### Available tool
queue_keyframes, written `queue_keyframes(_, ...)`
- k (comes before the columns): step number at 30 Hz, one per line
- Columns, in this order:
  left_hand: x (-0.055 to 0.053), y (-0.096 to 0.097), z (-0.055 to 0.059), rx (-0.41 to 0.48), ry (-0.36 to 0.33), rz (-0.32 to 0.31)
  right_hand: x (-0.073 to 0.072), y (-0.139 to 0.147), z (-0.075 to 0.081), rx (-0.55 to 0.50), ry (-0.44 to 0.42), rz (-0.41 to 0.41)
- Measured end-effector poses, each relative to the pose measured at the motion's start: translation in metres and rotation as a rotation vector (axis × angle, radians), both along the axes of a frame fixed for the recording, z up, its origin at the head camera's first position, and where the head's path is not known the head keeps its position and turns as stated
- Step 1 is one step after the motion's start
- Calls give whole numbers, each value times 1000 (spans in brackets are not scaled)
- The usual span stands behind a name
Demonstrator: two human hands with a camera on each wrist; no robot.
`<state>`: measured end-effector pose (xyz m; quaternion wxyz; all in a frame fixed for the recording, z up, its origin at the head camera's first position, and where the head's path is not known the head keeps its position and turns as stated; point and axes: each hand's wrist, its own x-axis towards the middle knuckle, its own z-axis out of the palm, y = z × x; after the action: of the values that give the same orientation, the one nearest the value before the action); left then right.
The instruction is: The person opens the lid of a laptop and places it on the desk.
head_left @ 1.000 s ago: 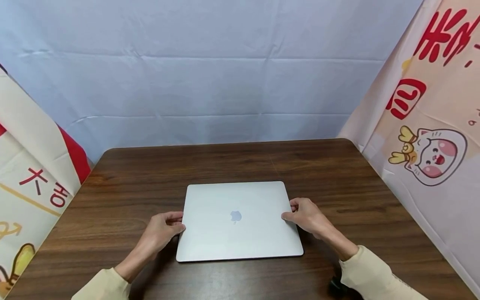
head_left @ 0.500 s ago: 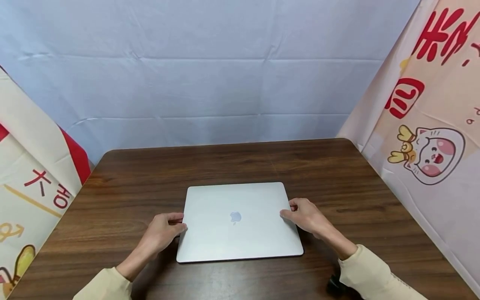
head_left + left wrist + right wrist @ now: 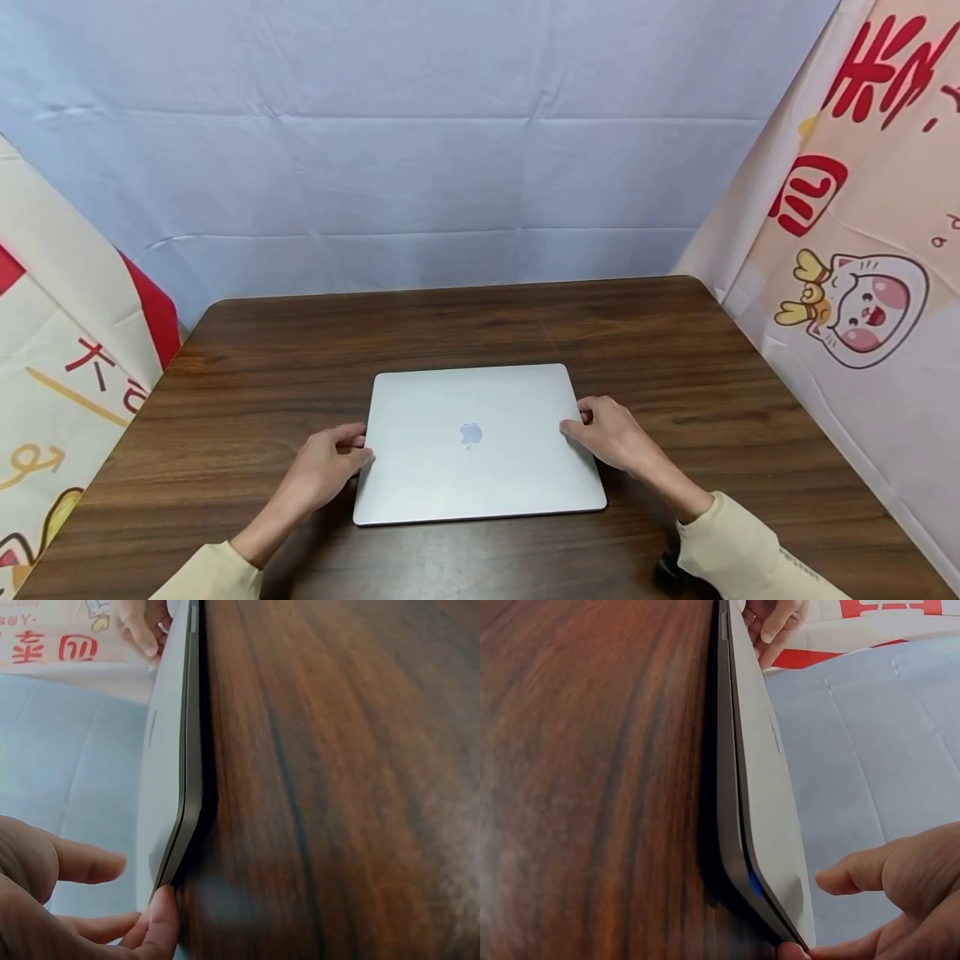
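Note:
A closed silver laptop (image 3: 480,467) with an apple logo on its lid lies flat on the brown wooden table. My left hand (image 3: 318,471) holds its left side, thumb over the lid's edge and fingers at the side. On the opposite side, my right hand (image 3: 615,433) holds it in the same manner. From the left wrist, the left fingertips (image 3: 161,922) meet the laptop's edge near a corner, with the thumb close over the lid. The right wrist view shows a right fingertip (image 3: 791,951) at the edge, its thumb (image 3: 840,877) near the lid.
The wooden table (image 3: 247,358) has rounded far corners. A small black object (image 3: 670,573) lies beside the right sleeve. Behind the table hangs a pale blue cloth (image 3: 420,167), with printed cloths (image 3: 847,275) at both sides.
Both hands stay at the laptop's sides, and the laptop has hardly moved. The view has shifted very slightly.

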<state>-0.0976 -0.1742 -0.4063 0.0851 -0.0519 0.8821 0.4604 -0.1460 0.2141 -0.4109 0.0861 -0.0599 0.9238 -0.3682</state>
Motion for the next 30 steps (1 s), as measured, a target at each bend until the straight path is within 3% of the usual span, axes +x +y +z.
queue_keyframes(9, 5, 2, -2, -125, 102, -56, 4, -1, 1, 33, 10, -1)
queue_keyframes(22, 16, 5, -7, -117, 187, -101, 19, -12, 9, 59, 149, 30)
queue_keyframes(30, 23, 6, -9, -133, 204, -115, 29, -29, 14, 41, 238, 76)
